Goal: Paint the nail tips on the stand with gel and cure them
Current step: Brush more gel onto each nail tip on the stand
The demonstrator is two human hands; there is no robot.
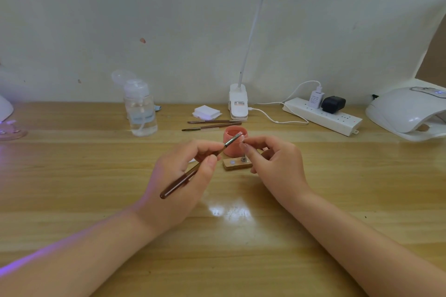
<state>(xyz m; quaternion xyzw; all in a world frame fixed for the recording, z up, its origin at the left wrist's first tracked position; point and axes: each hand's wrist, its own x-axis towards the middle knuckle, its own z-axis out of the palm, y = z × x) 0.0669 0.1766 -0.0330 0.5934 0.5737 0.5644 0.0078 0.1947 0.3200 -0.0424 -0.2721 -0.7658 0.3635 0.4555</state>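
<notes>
My left hand grips a brown-handled gel brush, its metal ferrule and bristles reaching up to a pale nail tip. My right hand pinches that nail tip on its small metal post between thumb and fingers. Below the fingers sits the small wooden stand with a white dot and a metal post. An open pink gel pot stands just behind the stand. The white curing lamp rests at the far right of the desk.
Two spare brushes lie behind the pot near a stack of white wipes. A clear pump bottle stands to the left. The desk lamp clip, power strip and cables line the back edge.
</notes>
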